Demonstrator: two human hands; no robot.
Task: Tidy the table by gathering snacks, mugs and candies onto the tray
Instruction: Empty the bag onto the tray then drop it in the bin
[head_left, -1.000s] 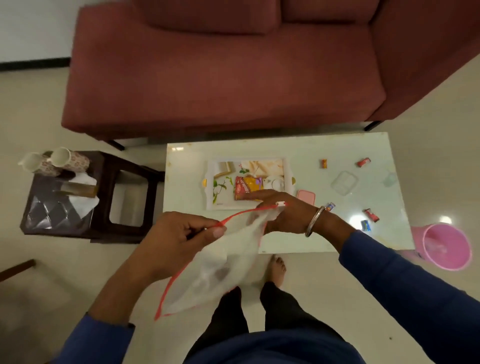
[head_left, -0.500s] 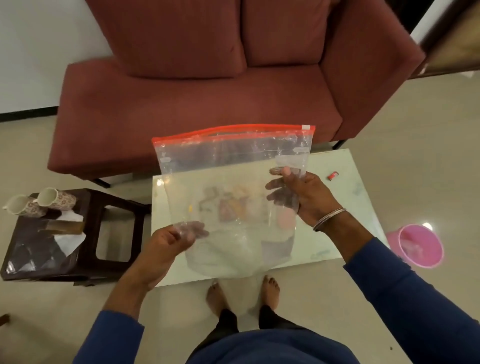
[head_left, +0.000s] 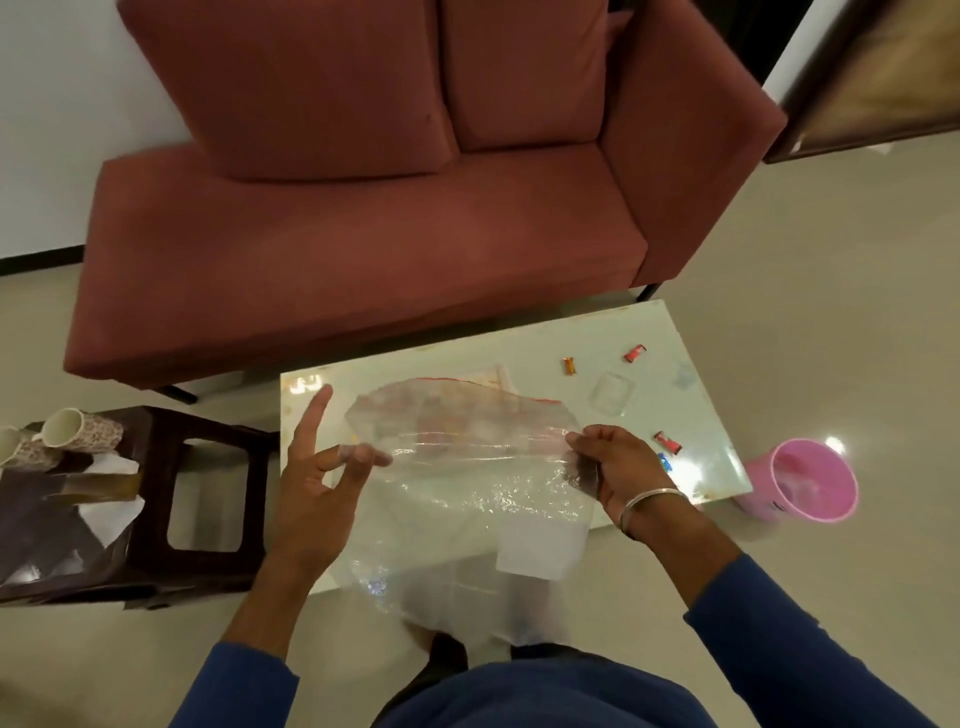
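Note:
A clear zip bag (head_left: 467, 483) with a red seal hangs flat between my hands over the white table (head_left: 691, 332). My left hand (head_left: 322, 478) pinches its left edge with thumb and middle fingers, index finger straight. My right hand (head_left: 608, 467) grips the right edge. The tray (head_left: 493, 376) shows only as a corner beyond the bag; the snacks on it blur through the plastic. Wrapped candies lie on the table: an orange one (head_left: 570, 366), a red one (head_left: 635, 353), another red one (head_left: 667, 441) and a blue one (head_left: 664, 460). Two mugs (head_left: 78, 428) lie on the dark side stool (head_left: 208, 447).
A clear plastic lid (head_left: 613, 392) lies on the table's right part. A pink bucket (head_left: 808, 480) stands on the floor at the right. A red sofa (head_left: 363, 208) runs behind the table. Paper and a brown pack (head_left: 98, 486) rest on the stool.
The bag went from crumpled, to held upright in front of me, to lowered and tipped flat over the table. My left index finger has come off the bag.

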